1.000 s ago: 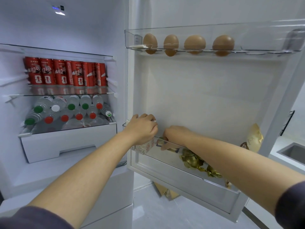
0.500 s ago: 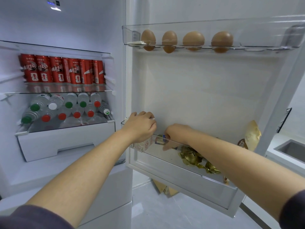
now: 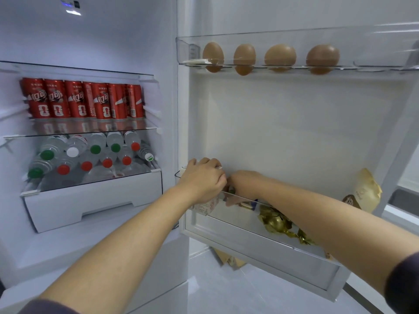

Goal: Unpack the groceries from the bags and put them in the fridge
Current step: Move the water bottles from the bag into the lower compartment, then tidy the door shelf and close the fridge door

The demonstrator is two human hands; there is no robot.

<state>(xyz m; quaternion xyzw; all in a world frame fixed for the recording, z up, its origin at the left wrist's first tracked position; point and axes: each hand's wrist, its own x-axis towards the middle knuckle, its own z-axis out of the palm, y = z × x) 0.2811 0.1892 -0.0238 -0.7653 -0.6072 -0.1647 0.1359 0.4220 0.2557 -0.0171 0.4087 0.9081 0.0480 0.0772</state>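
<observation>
From the head view, both hands are down in the left end of the lower door bin (image 3: 226, 225). The left hand (image 3: 201, 180) is curled over a small carton (image 3: 206, 206), grasping its top. The right hand (image 3: 243, 184) reaches in just beside it, fingers behind the clear wall near a small packet (image 3: 248, 203); I cannot tell whether it holds anything. The corner looks cramped, so the carton could tip if let go crooked. The right forearm lies over the gold wrappers (image 3: 278, 223) and might drag them out. The eggs (image 3: 280, 56) sit overhead, so a hasty lift could knock them.
</observation>
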